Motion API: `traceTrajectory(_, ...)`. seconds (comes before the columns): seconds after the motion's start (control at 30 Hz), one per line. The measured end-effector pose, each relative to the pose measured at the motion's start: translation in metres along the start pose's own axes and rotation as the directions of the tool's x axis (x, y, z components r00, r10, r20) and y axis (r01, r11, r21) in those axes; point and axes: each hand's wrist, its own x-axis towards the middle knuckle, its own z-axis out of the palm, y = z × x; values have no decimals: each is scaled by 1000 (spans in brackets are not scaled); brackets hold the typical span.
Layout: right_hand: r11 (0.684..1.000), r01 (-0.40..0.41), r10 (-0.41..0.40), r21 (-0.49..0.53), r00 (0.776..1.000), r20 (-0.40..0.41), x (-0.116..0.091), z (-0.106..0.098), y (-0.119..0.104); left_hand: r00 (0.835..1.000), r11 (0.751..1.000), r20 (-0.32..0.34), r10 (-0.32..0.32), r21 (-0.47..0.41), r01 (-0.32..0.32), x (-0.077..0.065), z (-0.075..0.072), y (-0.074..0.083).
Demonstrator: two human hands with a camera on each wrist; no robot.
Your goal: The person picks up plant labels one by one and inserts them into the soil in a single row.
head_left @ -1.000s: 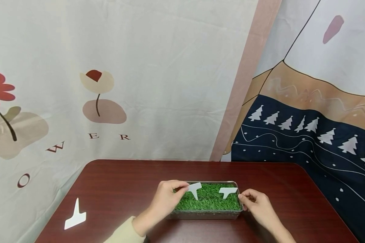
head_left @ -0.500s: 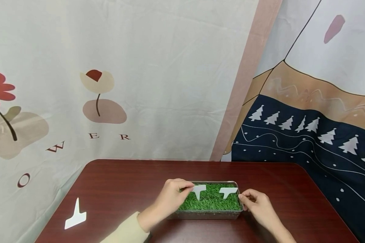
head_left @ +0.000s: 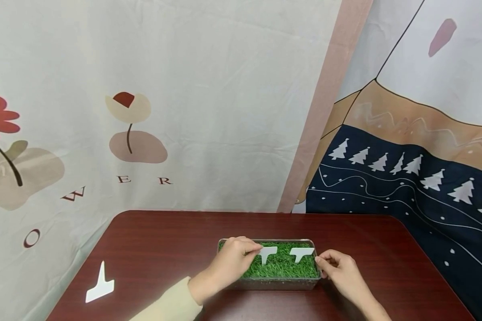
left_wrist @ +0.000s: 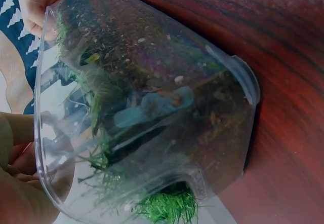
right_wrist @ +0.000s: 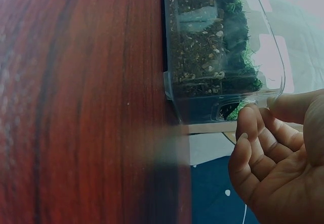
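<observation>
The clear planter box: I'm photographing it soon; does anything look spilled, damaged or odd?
No spill or damage shows. One white label looks stray, lying on the table at far left, apart from the box, while two others are at the grass. A bluish patch shows through the box wall; I can't identify it.

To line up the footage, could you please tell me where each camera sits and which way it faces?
Head: on the head, facing forward and down at the table and box; left hand, right hand and a sleeve show.
Left wrist: worn there, facing the box's clear wall; left hand at lower left, right hand at upper left.
Right wrist: worn there, facing the box across the table; right hand at lower right.
Shared: both wrist views show soil through the box.
</observation>
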Motion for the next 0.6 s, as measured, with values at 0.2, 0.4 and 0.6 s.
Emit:
traceTrajectory(0.2, 1000, -2, 2, -5, 1000, 0, 0, 0, 0, 999, 998, 14, 32, 59, -33, 2, 2, 2)
traceTrajectory(0.4, 1000, 8, -8, -14, 1000, -3, 0, 0, 0, 1000, 997, 7, 27, 71, -28, 3, 3, 3)
traceTrajectory(0.6, 1000, 5, -5, -11, 1000, -6, 0, 0, 0, 1000, 999, 4, 9, 47, -9, 1, 2, 2)
